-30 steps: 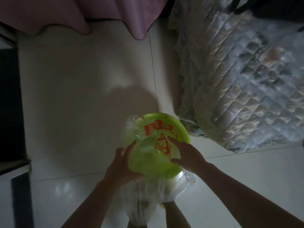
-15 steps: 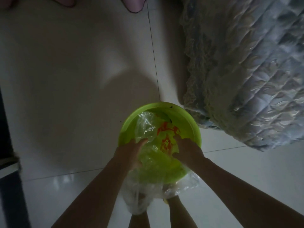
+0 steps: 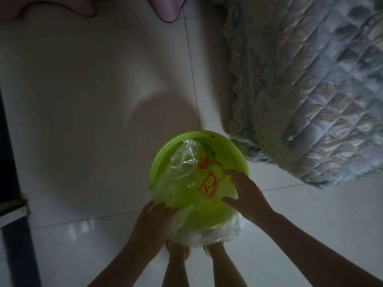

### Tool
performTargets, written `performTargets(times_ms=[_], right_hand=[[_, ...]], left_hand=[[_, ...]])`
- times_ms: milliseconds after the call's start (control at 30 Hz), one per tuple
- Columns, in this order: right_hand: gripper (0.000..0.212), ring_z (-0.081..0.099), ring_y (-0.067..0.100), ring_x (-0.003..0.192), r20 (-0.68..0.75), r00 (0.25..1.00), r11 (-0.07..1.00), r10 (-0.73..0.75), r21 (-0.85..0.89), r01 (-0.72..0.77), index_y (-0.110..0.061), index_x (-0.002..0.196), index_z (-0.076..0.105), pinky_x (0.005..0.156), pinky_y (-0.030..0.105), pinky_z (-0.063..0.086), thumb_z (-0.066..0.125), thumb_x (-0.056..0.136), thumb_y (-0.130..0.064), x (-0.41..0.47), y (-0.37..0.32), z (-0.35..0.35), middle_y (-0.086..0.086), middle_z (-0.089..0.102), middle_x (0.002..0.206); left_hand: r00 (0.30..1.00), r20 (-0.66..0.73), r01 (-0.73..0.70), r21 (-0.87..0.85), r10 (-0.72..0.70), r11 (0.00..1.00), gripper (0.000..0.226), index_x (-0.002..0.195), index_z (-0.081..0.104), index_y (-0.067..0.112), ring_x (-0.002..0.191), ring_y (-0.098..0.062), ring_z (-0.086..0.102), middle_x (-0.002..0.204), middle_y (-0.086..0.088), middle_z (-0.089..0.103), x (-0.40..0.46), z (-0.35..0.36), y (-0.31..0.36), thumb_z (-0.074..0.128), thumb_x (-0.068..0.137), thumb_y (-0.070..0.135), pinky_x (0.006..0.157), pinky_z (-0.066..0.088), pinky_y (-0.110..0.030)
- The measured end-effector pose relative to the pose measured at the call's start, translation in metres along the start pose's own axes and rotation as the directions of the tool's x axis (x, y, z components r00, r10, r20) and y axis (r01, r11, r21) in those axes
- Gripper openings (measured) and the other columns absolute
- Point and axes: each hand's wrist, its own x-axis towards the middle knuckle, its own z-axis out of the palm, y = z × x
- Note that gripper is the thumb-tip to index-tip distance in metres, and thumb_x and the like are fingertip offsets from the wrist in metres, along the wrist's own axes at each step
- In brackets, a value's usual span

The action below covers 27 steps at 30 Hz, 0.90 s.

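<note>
A round lime-green plastic basin (image 3: 238, 156) stands on the pale tiled floor in front of my feet. A clear plastic bag (image 3: 183, 162) with red print lies inside it and spills over the near rim. My left hand (image 3: 152, 223) is at the near-left rim, fingers curled over the bag's edge there. My right hand (image 3: 246, 195) reaches into the basin from the right and holds a crumpled fold of the bag between thumb and fingers beside the red print. The basin's bottom is hidden by the bag.
A bed with a quilted, lace-edged cover (image 3: 310, 100) hangs close to the basin's right. Pink curtain hems (image 3: 167, 9) hang at the top. A dark furniture edge (image 3: 10, 162) runs down the left. My bare feet (image 3: 178, 250) stand just behind the basin.
The bag, first stretched across the basin's mouth, now sags down inside it. My left hand has moved from inside the basin back to its near-left rim; my right hand stays inside.
</note>
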Motion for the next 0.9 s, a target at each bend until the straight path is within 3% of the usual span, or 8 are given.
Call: performTargets(times_ms=[100, 233, 367, 467, 567, 700, 800, 900], right_hand=[[0.047, 0.062, 0.031, 0.092, -0.052, 0.990, 0.981, -0.129, -0.151, 0.120, -0.020, 0.127, 0.047, 0.077, 0.042, 0.053, 0.066, 0.083, -0.021, -0.003, -0.001, -0.006, 0.008, 0.054, 0.114], [0.026, 0.061, 0.031, 0.089, -0.092, 0.975, 0.944, -0.200, -0.285, 0.167, -0.015, 0.113, 0.058, 0.073, 0.041, 0.054, 0.057, 0.087, -0.013, 0.004, -0.006, -0.011, 0.012, 0.057, 0.103], [0.036, 0.059, 0.028, 0.095, -0.062, 0.977, 0.918, -0.203, -0.360, 0.168, -0.015, 0.116, 0.057, 0.081, 0.038, 0.052, 0.063, 0.085, -0.033, 0.012, 0.001, -0.012, 0.011, 0.054, 0.111], [0.054, 0.050, 0.028, 0.109, 0.095, 0.975, 0.841, -0.203, -0.494, 0.223, -0.013, 0.131, 0.044, 0.092, 0.037, 0.046, 0.059, 0.086, -0.039, 0.016, 0.008, 0.002, 0.012, 0.045, 0.126], [0.057, 0.043, 0.029, 0.118, 0.175, 0.968, 0.824, -0.178, -0.511, 0.244, -0.009, 0.136, 0.032, 0.100, 0.038, 0.043, 0.057, 0.088, -0.030, 0.022, 0.006, 0.020, 0.014, 0.033, 0.139], [0.053, 0.042, 0.029, 0.120, 0.124, 0.987, 0.896, -0.097, -0.421, 0.141, -0.010, 0.137, 0.031, 0.097, 0.037, 0.044, 0.053, 0.091, -0.025, 0.032, -0.003, 0.035, 0.015, 0.027, 0.144], [0.061, 0.041, 0.031, 0.120, 0.064, 0.998, 0.908, -0.026, -0.417, 0.051, -0.016, 0.142, 0.025, 0.096, 0.040, 0.042, 0.053, 0.090, -0.032, 0.033, -0.006, 0.037, 0.015, 0.031, 0.142], [0.075, 0.043, 0.030, 0.120, -0.075, 0.996, 0.957, 0.038, -0.286, -0.058, -0.020, 0.144, 0.020, 0.095, 0.040, 0.042, 0.060, 0.084, -0.043, 0.024, -0.004, 0.029, 0.012, 0.035, 0.139]], left_hand=[[0.986, 0.077, 0.168, -0.325, -0.151, 0.931, 0.041, 0.102, 0.058, 0.031, 0.092, -0.018, 0.067, 0.100, 0.004, 0.071, 0.014, -0.020, -0.014, 0.066, 0.067, 0.051, 0.079, 0.053, -0.030], [0.949, -0.039, 0.219, -0.635, -0.314, 0.741, 0.021, 0.058, 0.052, 0.034, 0.066, -0.017, 0.060, 0.061, 0.008, 0.062, 0.042, -0.055, -0.033, 0.063, 0.059, 0.053, 0.062, 0.046, -0.031], [0.883, -0.207, 0.216, -0.618, -0.421, 0.756, 0.034, 0.062, 0.042, 0.032, 0.062, -0.022, 0.053, 0.059, 0.010, 0.051, 0.064, -0.074, -0.048, 0.073, 0.073, 0.023, 0.060, 0.040, -0.028], [0.878, -0.242, 0.186, -0.623, -0.413, 0.760, 0.020, 0.083, 0.053, 0.019, 0.073, -0.024, 0.062, 0.074, 0.002, 0.059, 0.072, -0.075, -0.048, 0.072, 0.076, 0.021, 0.067, 0.047, -0.031], [0.905, -0.236, 0.178, -0.547, -0.354, 0.818, 0.027, 0.100, 0.055, 0.014, 0.081, -0.029, 0.064, 0.085, -0.005, 0.065, 0.075, -0.068, -0.041, 0.067, 0.080, 0.028, 0.070, 0.049, -0.034], [0.952, -0.190, 0.154, -0.389, -0.242, 0.908, 0.028, 0.110, 0.058, 0.015, 0.100, -0.027, 0.060, 0.106, -0.008, 0.064, 0.081, -0.049, -0.023, 0.059, 0.086, 0.030, 0.080, 0.048, -0.037], [0.954, -0.223, 0.139, -0.269, -0.202, 0.953, 0.024, 0.108, 0.062, 0.016, 0.100, -0.027, 0.059, 0.107, -0.010, 0.059, 0.087, -0.042, -0.016, 0.057, 0.087, 0.027, 0.079, 0.048, -0.037], [0.906, -0.337, 0.095, -0.431, -0.258, 0.897, 0.017, 0.098, 0.068, 0.011, 0.086, -0.030, 0.063, 0.097, -0.013, 0.066, 0.088, -0.048, -0.019, 0.063, 0.085, 0.021, 0.075, 0.052, -0.039]])
